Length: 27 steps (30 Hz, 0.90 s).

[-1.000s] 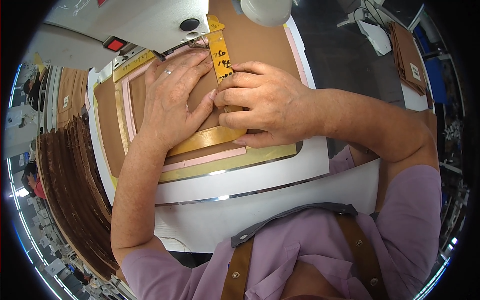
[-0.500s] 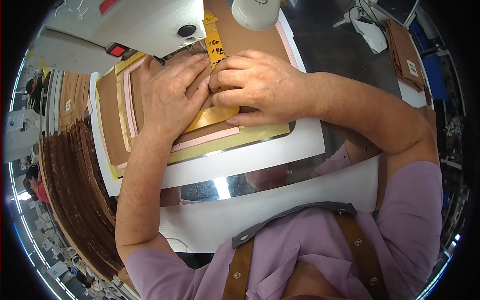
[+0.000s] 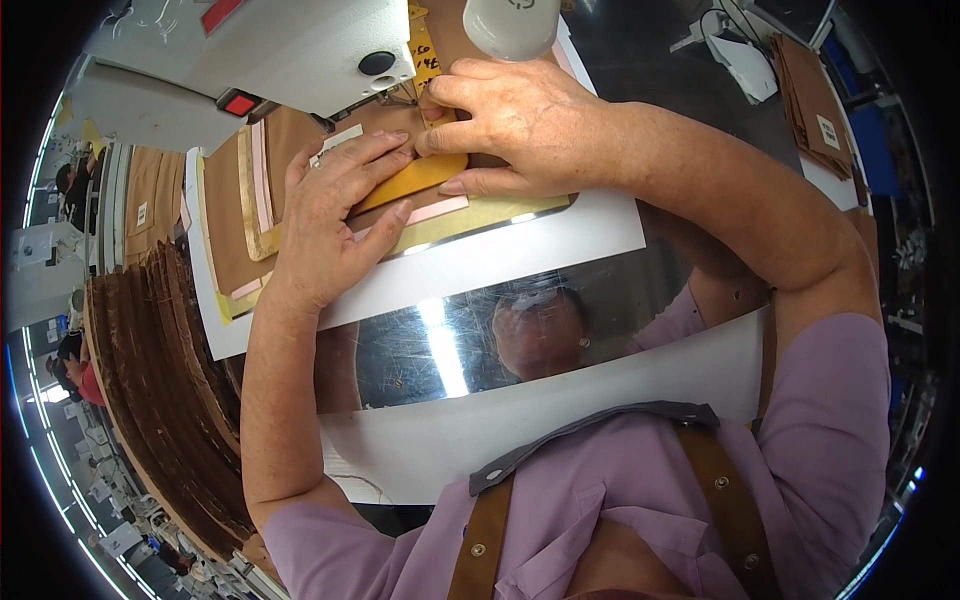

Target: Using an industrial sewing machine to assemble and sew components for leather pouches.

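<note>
By the machine (image 3: 300,55), left hand (image 3: 338,195) and right hand (image 3: 530,112) touch a yellow frame (image 3: 420,179).

The table (image 3: 655,285) has a dark, glossy, scratched top that mirrors a bright strip of light. A white sheet (image 3: 480,262) lies on it at a slant, bearing a yellow-edged template (image 3: 505,214). Along the near side runs a white strip (image 3: 400,450), with bare tabletop between it and the sheet. Well to the right, a crumpled white piece (image 3: 742,70) rests on the dark surface.
</note>
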Motion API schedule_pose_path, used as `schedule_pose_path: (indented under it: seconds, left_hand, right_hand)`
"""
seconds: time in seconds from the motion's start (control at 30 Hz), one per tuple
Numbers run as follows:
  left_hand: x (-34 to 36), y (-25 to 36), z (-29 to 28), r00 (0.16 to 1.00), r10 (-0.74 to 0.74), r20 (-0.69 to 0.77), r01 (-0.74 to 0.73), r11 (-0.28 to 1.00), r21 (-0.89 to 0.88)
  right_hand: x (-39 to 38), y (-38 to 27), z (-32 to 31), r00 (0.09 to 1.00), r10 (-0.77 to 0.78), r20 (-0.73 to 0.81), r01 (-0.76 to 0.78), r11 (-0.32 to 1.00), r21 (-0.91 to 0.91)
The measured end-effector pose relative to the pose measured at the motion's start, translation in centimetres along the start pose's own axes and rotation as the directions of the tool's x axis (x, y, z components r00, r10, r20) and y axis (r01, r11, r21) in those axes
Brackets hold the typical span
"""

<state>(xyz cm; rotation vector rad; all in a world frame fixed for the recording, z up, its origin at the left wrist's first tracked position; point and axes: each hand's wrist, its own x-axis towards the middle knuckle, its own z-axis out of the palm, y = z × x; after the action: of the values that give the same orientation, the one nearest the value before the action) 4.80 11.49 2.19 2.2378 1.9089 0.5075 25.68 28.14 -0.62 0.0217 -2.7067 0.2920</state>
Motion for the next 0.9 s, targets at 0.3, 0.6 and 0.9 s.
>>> schedule_pose_path:
  seconds: [0.3,0.6,0.9]
  left_hand:
    - [1.5,-2.9,0.6,0.997,0.006,-0.075,-0.008,1.0,-0.029]
    - [2.7,-4.7,1.0,0.993,-0.075,-0.086,0.069,0.995,-0.071]
    - [-0.5,-4.4,-1.1,0.965,-0.133,-0.226,0.126,0.991,-0.045]
  right_hand:
    - [0.8,0.9,0.2,0.993,0.041,-0.114,-0.053,0.993,-0.101]
    - [1.1,1.8,0.3,0.99,0.078,-0.121,-0.093,0.988,-0.126]
    - [3.1,-0.6,0.3,0.973,0.215,0.086,-0.211,0.976,-0.052]
